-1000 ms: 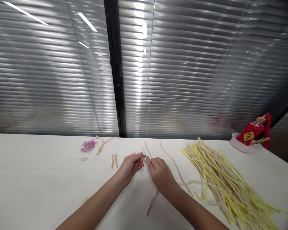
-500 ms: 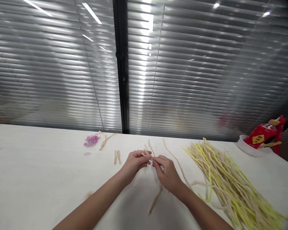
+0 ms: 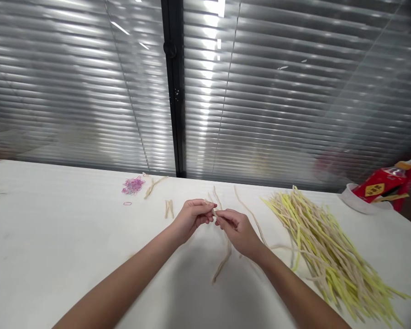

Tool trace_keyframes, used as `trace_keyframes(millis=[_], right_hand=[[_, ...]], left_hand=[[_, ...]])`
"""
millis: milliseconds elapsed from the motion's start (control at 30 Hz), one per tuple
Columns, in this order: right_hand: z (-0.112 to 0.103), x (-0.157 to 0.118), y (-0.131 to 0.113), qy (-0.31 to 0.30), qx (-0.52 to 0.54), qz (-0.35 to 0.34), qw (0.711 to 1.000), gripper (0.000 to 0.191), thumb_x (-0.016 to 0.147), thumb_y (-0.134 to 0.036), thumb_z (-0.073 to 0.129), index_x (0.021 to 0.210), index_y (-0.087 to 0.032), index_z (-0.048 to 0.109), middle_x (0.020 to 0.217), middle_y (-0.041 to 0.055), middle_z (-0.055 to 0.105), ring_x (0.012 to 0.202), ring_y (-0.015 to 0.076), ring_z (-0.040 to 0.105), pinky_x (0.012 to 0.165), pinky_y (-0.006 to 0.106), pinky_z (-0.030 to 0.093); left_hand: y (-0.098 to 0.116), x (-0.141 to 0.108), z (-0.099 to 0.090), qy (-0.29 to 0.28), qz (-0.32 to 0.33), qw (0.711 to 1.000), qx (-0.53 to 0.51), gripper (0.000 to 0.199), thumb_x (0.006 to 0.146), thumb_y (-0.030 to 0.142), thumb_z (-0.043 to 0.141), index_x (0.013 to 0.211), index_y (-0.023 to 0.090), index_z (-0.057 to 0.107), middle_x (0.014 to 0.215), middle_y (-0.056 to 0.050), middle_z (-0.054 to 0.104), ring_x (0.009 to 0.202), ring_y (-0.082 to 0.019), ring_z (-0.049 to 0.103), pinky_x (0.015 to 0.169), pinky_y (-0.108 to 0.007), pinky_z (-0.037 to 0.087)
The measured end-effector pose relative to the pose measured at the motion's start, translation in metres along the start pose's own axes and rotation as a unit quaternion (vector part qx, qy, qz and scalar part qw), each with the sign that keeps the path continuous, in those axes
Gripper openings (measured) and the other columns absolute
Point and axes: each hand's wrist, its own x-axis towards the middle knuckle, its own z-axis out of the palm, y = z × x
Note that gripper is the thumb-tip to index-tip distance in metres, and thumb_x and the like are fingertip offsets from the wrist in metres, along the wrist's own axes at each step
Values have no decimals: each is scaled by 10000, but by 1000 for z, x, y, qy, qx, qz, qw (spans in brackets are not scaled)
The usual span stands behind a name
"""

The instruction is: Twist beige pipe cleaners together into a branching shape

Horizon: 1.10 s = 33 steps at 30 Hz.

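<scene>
My left hand [image 3: 196, 220] and my right hand [image 3: 238, 230] meet above the white table, fingertips almost touching. Both pinch a beige fuzzy pipe cleaner [image 3: 215, 213]; only a short piece shows between the fingers. Another beige strand [image 3: 222, 268] hangs or lies below my right hand; whether it joins the held one I cannot tell. A long beige strand [image 3: 248, 210] lies beyond my right hand. To the left of my left hand are short folded beige pieces [image 3: 169, 209].
A large bundle of yellow and beige pipe cleaners [image 3: 324, 246] spreads on the right. Pink-purple small bands [image 3: 133, 185] are heaped at the back left, near a twisted beige piece [image 3: 153, 187]. A white bowl [image 3: 354, 201] with a red packet [image 3: 376, 185] stands far right, before the blinds [image 3: 277, 114].
The view has tilted down slightly, so the table things sit higher in the picture. Both hands keep their pinch, and less of the held strand shows above my left fingers.
</scene>
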Motion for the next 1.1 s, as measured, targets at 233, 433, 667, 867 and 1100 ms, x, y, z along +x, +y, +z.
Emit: trace_keyframes(millis=[233,433,667,867,1100], right_hand=[[1,-1,0,-3,-57,-28,998,223,863,-204,443,738,-168,624,741,31,585,704,129,530,663,244,416],[5,-3,-3,-19,-11,36,999,192,864,-259,446,800,-164,599,736,20,583,667,120,510,592,224,411],[7,-6,-5,-60,8,52,997,231,880,-256,404,755,-164,575,714,16,561,704,125,526,617,233,424],[-14,-5,-6,-96,-51,90,990,399,874,-333,455,1246,-193,497,888,33,621,650,113,541,596,244,427],[-45,-2,15,-75,-318,67,943,249,849,-163,464,1035,-200,627,870,69,631,817,180,572,690,274,384]], left_hand=[[0,1,-1,13,-14,1000,17,224,669,293,708,746,84,679,560,-39,557,527,-91,510,532,-209,395],[1,0,1,-4,15,998,67,339,696,420,680,778,92,666,558,-32,540,519,-129,541,491,-232,383],[-4,2,0,48,45,993,103,311,692,402,683,659,93,667,496,-24,520,453,-79,443,468,-224,306],[17,5,-15,76,47,966,244,355,700,457,633,599,117,633,491,-30,513,451,-99,427,464,-237,290],[46,-1,-41,263,39,713,648,518,634,588,631,412,160,443,464,-60,459,483,-154,428,482,-262,205]])
